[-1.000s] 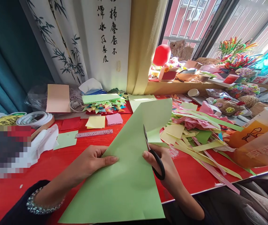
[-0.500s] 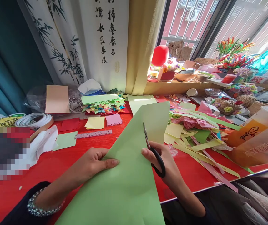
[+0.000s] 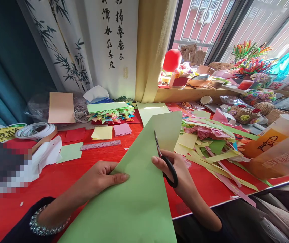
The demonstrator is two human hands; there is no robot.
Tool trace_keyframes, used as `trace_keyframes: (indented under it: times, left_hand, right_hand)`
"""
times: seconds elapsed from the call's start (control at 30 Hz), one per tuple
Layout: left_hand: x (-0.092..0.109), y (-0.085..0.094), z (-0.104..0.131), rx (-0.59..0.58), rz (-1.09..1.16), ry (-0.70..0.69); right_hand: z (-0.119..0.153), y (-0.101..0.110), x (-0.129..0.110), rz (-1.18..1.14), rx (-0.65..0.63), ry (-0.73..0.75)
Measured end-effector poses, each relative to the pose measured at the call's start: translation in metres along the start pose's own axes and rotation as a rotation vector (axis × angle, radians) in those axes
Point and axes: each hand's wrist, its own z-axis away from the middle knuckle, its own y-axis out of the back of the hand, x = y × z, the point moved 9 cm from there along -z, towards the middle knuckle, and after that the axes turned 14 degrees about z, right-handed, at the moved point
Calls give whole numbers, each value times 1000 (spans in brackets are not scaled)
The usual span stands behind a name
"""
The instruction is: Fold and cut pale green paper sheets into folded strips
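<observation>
A large sheet of light green paper [image 3: 134, 202] slants up over the red table. My left hand [image 3: 102, 177] pinches its left edge, thumb on top and the other fingers hidden underneath. In my right hand [image 3: 176, 168] is a pair of scissors [image 3: 171, 170] with black handles. One blade shows in front of the sheet, pointing away from me at a cut that runs in from the right edge. Beyond the cut, a paler flap of the paper [image 3: 166, 130] stands to the right.
Paper strips [image 3: 222, 157] and scraps lie right of my hands, beside two plastic cups [image 3: 276, 155]. Yellow squares [image 3: 102, 133], pink squares [image 3: 122, 129] and a ruler [image 3: 100, 145] lie ahead. A roll of white tape [image 3: 35, 131] sits at the left, and the table edge [image 3: 232, 197] runs along the right.
Both hands and the sheet stay almost in place. My right hand and the scissors have shifted very slightly up and left in view, along with a small camera shift.
</observation>
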Motion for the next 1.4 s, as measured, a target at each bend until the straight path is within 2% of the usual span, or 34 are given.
trace_keyframes:
  times: [0.3,0.93,1.1,1.4]
  left_hand:
    - [-2,-4,2,-31,15,14]
    - [-7,-8,0,-60,7,34]
    - [-7,-12,-1,-98,2,18]
    - [-11,-14,-2,-89,-40,33]
  right_hand:
    - [-2,1,-5,-79,-8,31]
    - [-6,9,-12,9,31,66]
    - [-8,10,-15,3,40,80]
    - [-10,12,-15,11,60,86]
